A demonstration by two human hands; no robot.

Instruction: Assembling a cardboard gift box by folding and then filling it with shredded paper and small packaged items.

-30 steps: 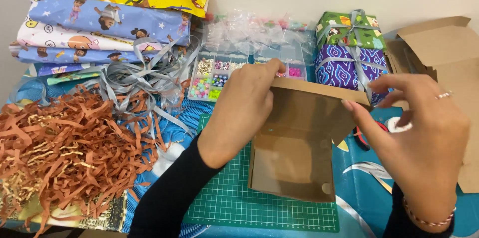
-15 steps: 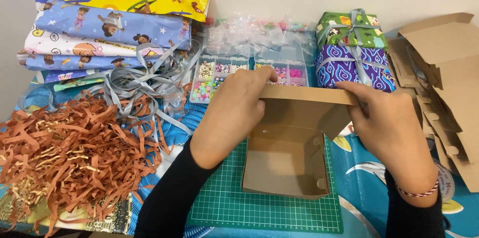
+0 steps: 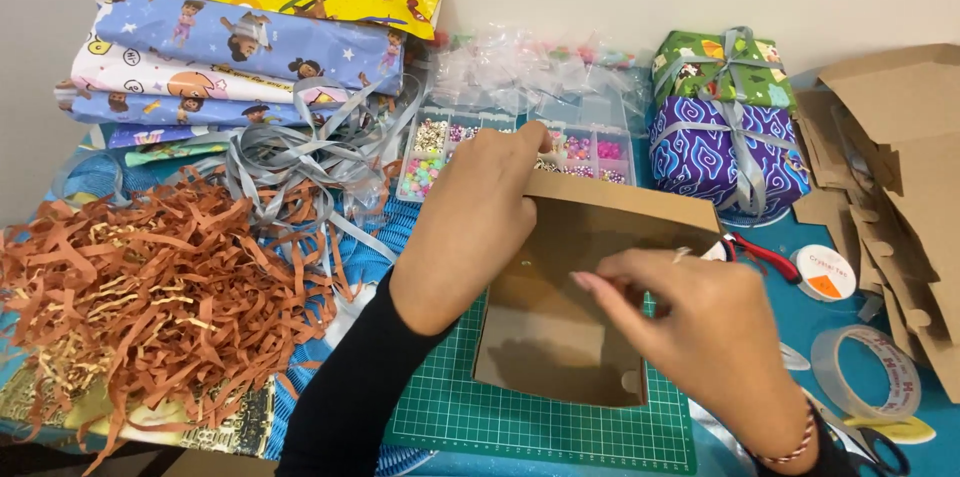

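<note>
An open brown cardboard box (image 3: pixel 560 337) stands on a green cutting mat (image 3: pixel 540 422) in the middle. My left hand (image 3: pixel 480 217) grips the box's far left corner, fingers curled over the rim. My right hand (image 3: pixel 690 322) hovers over the box's open top on the right, fingers pointing left into it and apart, with nothing in them. A ring shows on one finger and a bead bracelet on the wrist.
Brown shredded paper (image 3: pixel 140 287) and grey ribbon (image 3: pixel 300 152) lie left, under folded wrapping paper (image 3: pixel 240 37). A bead organiser (image 3: pixel 450 152) sits behind the box. Two wrapped gifts (image 3: pixel 725 122), flat cardboard (image 3: pixel 900 187), tape rolls (image 3: pixel 865 372) and scissors (image 3: pixel 760 255) lie right.
My right hand has let go of the box's right rim and moved over the open top, fingers pointing inward. My left hand stays on the far left corner.
</note>
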